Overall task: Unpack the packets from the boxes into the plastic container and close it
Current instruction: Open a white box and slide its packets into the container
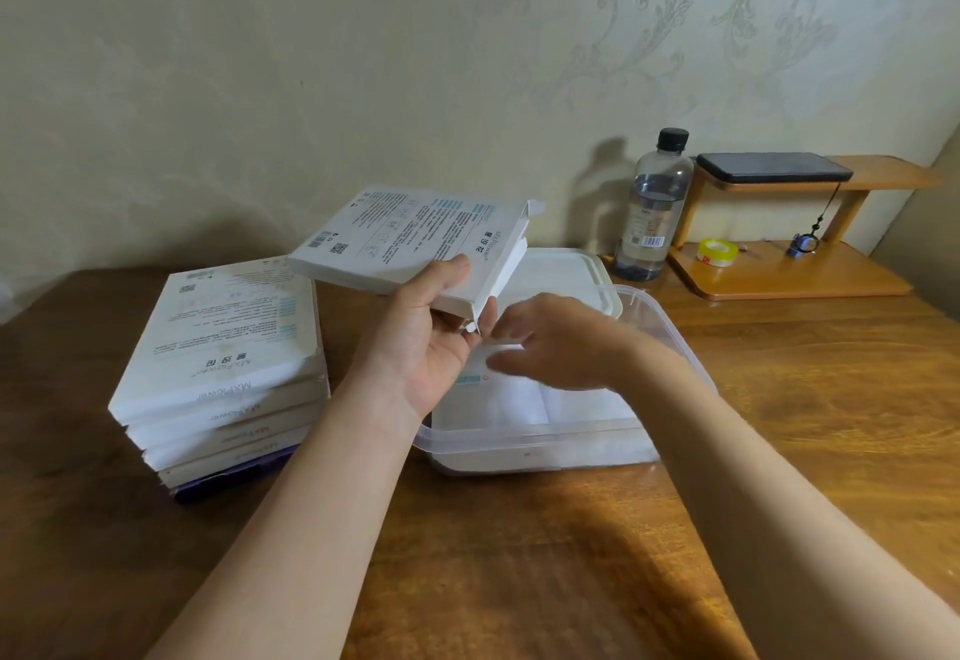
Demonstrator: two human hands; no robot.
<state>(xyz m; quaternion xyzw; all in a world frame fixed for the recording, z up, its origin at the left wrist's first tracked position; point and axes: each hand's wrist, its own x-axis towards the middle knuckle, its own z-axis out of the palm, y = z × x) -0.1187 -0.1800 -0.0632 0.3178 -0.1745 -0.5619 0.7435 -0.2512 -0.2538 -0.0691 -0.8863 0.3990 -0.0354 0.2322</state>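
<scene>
My left fingers [448,275] grip a white box [410,236] at its near right corner, thumb on top, holding it tilted above the surface [519,555]. Its open end faces the clear plastic container [680,342]. My right fingers [511,332] are blurred just beside that end, so I cannot tell whether they pinch anything. White packets [576,407] lie inside the container. Its lid [561,272] lies just behind, and a stack of boxes [223,363] sits left.
</scene>
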